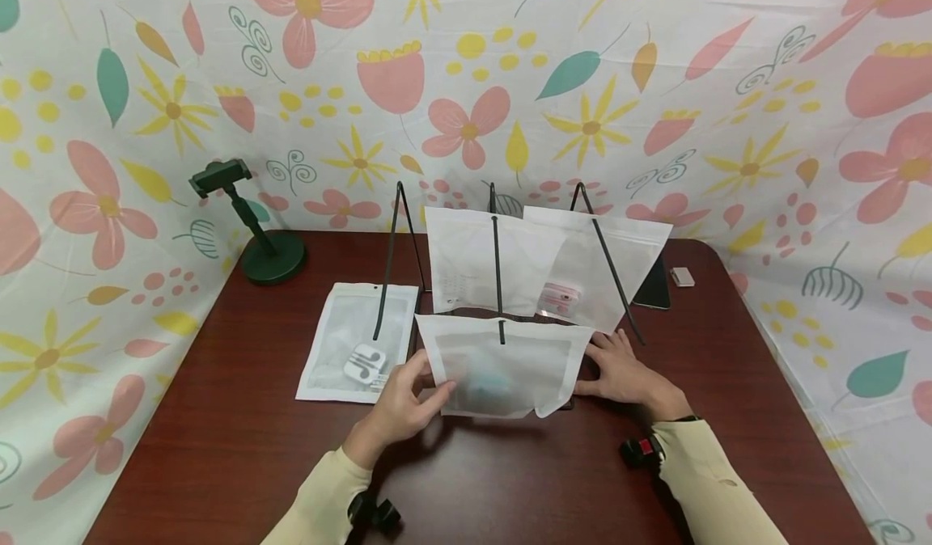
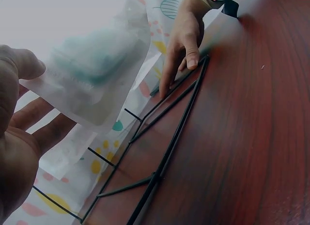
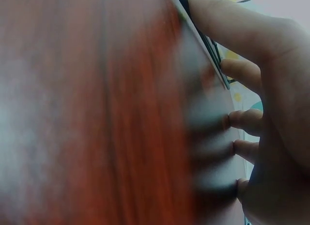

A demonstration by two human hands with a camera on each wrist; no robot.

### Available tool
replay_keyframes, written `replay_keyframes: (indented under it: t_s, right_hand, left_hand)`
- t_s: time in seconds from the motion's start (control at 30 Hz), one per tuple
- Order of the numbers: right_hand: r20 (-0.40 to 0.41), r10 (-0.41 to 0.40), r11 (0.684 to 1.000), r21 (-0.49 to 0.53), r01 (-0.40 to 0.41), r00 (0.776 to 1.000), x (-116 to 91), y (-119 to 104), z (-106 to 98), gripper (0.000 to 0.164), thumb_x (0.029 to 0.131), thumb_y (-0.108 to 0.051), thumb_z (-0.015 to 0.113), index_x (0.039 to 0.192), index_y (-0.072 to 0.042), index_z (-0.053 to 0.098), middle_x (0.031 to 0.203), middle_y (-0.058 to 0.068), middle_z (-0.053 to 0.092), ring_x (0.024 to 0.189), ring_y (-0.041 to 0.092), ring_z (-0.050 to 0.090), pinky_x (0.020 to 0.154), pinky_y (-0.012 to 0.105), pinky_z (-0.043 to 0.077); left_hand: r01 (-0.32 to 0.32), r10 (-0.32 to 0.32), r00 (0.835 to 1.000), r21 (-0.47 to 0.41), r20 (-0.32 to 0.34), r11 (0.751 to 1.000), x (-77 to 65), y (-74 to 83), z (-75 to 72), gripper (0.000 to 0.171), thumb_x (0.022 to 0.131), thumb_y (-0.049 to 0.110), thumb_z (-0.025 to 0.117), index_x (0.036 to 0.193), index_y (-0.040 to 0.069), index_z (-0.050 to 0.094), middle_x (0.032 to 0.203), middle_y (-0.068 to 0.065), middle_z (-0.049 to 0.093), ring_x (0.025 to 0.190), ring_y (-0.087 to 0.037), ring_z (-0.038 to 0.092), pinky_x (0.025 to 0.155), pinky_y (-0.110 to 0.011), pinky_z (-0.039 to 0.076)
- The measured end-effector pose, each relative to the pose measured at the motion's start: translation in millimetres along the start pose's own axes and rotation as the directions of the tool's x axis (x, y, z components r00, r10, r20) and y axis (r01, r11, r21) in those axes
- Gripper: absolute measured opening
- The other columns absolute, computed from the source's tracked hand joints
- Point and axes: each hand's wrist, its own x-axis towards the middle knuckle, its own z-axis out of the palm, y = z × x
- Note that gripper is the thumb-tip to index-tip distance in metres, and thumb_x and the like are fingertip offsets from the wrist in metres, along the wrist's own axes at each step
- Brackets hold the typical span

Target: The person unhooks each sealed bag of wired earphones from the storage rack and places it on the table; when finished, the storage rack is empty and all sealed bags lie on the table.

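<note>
My left hand [image 1: 400, 399] pinches the lower left edge of a white zip pouch [image 1: 520, 379], its thumb in front and fingers behind. This pouch hangs at the front of the middle hook, and a blurry blue-green item [image 2: 92, 60] shows through it. A black wire display rack [image 1: 497, 262] carries the hooks. At the rack's right end, my right hand [image 1: 626, 375] holds the base frame between thumb and index finger; its other fingertips [image 3: 237, 119] touch the tabletop. Farther back hang a white pouch [image 1: 473, 254] and another pouch [image 1: 619, 254] with something pink inside.
Beneath the left hook is a pouch [image 1: 331, 327] with white earphones [image 1: 364, 363]. A dark green stand [image 1: 273, 260] is at the back left of the brown table [image 1: 218, 448]. A black phone [image 1: 653, 288] and a small white block [image 1: 682, 276] lie at the back right.
</note>
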Motion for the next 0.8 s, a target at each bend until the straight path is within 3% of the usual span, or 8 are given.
replay_keyframes:
  t_s: [0.1, 0.23, 0.57, 0.8]
  right_hand:
    - [-0.014, -0.004, 1.000, -0.007, 0.004, 1.000, -0.2, -0.8, -0.1, 0.074, 0.075, -0.053, 0.077, 0.132, -0.010, 0.059, 0.136, 0.021, 0.050, 0.133, 0.049, 0.034, 0.105, 0.075, 0.012]
    - [-0.026, -0.009, 1.000, 0.013, 0.009, 1.000, -0.5, -0.7, 0.2, 0.073, 0.075, -0.050, 0.078, 0.135, -0.011, 0.057, 0.143, 0.024, 0.044, 0.135, 0.049, 0.030, 0.105, 0.076, 0.011]
    - [-0.027, -0.043, 0.999, 0.016, 0.043, 0.999, 0.9, 1.0, 1.9, 0.085, 0.077, -0.056, 0.075, 0.147, -0.019, 0.044, 0.152, 0.021, 0.035, 0.132, 0.052, 0.029, 0.104, 0.075, 0.011]
    - [-0.022, -0.047, 0.999, 0.024, 0.047, 0.999, 1.6, 1.2, 2.3, 0.087, 0.076, -0.058, 0.075, 0.148, -0.019, 0.043, 0.155, 0.019, 0.029, 0.134, 0.051, 0.026, 0.103, 0.076, 0.010]
  left_hand:
    - [0.001, -0.001, 1.000, -0.009, 0.006, 1.000, 0.5, 7.4, 0.3, 0.038, 0.078, -0.023, 0.063, 0.112, -0.012, 0.051, 0.095, -0.028, 0.069, 0.089, -0.019, 0.069, 0.062, -0.039, 0.059]
    - [0.002, -0.002, 1.000, -0.009, 0.010, 1.000, -5.1, 3.4, 1.0, 0.039, 0.078, -0.023, 0.063, 0.113, -0.011, 0.051, 0.095, -0.028, 0.070, 0.090, -0.017, 0.069, 0.062, -0.040, 0.059]
    - [-0.016, 0.015, 1.000, 0.017, 0.022, 1.000, -16.2, -5.0, -0.9, 0.035, 0.085, -0.012, 0.064, 0.117, -0.004, 0.053, 0.097, -0.021, 0.072, 0.090, -0.015, 0.070, 0.067, -0.030, 0.059]
    - [-0.035, 0.034, 0.999, 0.033, 0.029, 0.999, -18.8, -1.9, -2.6, 0.040, 0.080, -0.018, 0.065, 0.116, -0.006, 0.052, 0.095, -0.022, 0.071, 0.089, -0.016, 0.070, 0.066, -0.029, 0.059]
